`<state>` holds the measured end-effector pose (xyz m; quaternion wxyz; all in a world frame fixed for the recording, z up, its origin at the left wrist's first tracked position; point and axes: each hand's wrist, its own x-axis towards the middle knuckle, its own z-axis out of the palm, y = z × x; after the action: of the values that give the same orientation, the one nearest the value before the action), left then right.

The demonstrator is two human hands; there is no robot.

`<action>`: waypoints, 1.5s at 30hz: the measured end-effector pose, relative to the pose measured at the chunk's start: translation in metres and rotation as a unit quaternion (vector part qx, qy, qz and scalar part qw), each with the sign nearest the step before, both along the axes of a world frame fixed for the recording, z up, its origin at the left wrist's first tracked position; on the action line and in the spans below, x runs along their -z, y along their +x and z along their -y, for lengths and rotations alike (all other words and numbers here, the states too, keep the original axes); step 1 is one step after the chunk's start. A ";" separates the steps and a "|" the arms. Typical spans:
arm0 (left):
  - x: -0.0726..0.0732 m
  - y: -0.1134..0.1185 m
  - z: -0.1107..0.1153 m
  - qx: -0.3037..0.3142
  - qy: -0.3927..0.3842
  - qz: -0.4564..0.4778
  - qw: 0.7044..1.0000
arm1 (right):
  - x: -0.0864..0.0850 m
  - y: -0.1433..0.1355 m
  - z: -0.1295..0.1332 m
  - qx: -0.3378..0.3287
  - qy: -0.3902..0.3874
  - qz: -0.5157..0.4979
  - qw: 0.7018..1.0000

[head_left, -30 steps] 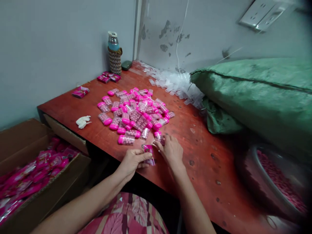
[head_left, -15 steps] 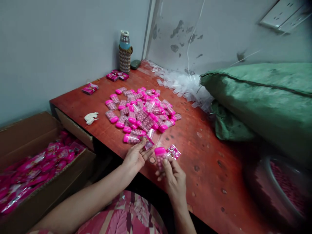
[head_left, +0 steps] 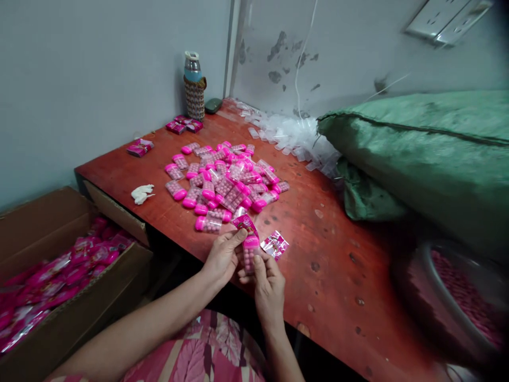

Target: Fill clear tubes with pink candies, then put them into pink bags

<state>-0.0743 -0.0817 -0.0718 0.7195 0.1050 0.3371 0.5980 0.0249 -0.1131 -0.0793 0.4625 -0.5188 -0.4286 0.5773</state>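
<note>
My left hand [head_left: 223, 257] pinches a pink printed wrapper [head_left: 246, 224] near the front edge of the red table. Just below it, my right hand [head_left: 269, 284] grips a clear candy container [head_left: 250, 253] with a pink cap and pink balls inside. The cap end meets the lower part of the wrapper; whether it is inside cannot be made out. Another shiny pink wrapper [head_left: 275, 244] lies flat beyond my right hand. A heap of similar pink-capped containers [head_left: 225, 183] spreads over the table behind my hands.
At left stands a cardboard box [head_left: 115, 284] of pink packets [head_left: 85, 252]. Clear plastic pieces [head_left: 294, 132] lie along the wall beside a green sack [head_left: 417, 138]. A tub of pink balls [head_left: 463, 297] is at right. A bottle [head_left: 194, 98] and stacked wrappers [head_left: 140, 147] are at the back.
My right hand has moved left, bringing the container's capped end up to the wrapper in my left hand. The view has shifted slightly, while the heap is unchanged.
</note>
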 end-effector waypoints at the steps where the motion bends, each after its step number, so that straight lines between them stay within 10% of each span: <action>1: 0.000 -0.001 0.000 0.008 0.006 -0.009 1.000 | 0.001 0.000 0.000 0.001 0.005 -0.001 1.000; 9: 0.002 -0.005 -0.002 0.062 0.013 -0.057 0.996 | 0.011 0.003 0.002 0.029 0.078 0.078 0.993; 18: 0.000 -0.005 -0.003 0.134 0.031 -0.082 0.987 | 0.005 -0.002 -0.006 0.053 0.014 -0.080 0.995; 25: 0.001 -0.008 0.001 0.038 -0.014 -0.071 0.997 | 0.006 0.004 0.001 0.010 0.002 -0.086 0.996; 45: -0.004 0.008 0.027 0.005 -0.008 -0.074 0.997 | 0.002 0.003 0.006 0.107 0.051 -0.004 0.993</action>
<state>-0.0668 -0.1086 -0.0677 0.6966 0.1450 0.3934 0.5822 0.0277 -0.1195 -0.0814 0.5491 -0.5350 -0.3982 0.5037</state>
